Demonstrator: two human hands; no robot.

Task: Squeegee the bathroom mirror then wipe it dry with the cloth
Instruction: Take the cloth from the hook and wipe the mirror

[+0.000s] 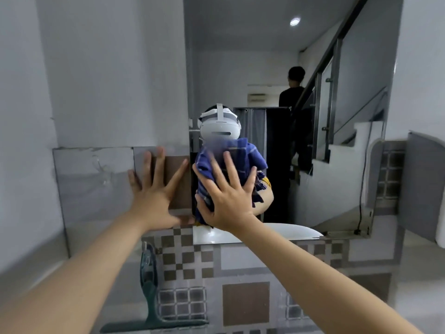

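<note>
Head view, drying stage of the mirror task. At lower left, the squeegee (pixel 150 307) is seen set aside, its dark green blade low against the patterned tile below the mirror; what carries it cannot be told. Above it, the left hand (pixel 154 189) is laid flat on the tiled wall (pixel 96 179) just beside the mirror's left edge, fingers spread, its grip open and empty; it appears to be used as a brace. Further right, the right hand (pixel 228 201) is pressed with splayed fingers against the blue checked cloth (pixel 231 162), which is bunched between palm and glass; the cloth is held by flat pressure rather than by a closed grip. The cloth lies on the lower left part of the mirror (pixel 277 56), which extends well up and to the right. In the glass a headset wearer, a second person, a stair rail and a white basin (pixel 284 233) are reflected.

Risks, as judged: because the cloth is only pinned by the palm, it could slide out or drop if pressure is eased mid-stroke. Bare fingertips overlapping the cloth's edge could smear the glass. The upper mirror may be left damp if reach falls short.
</note>
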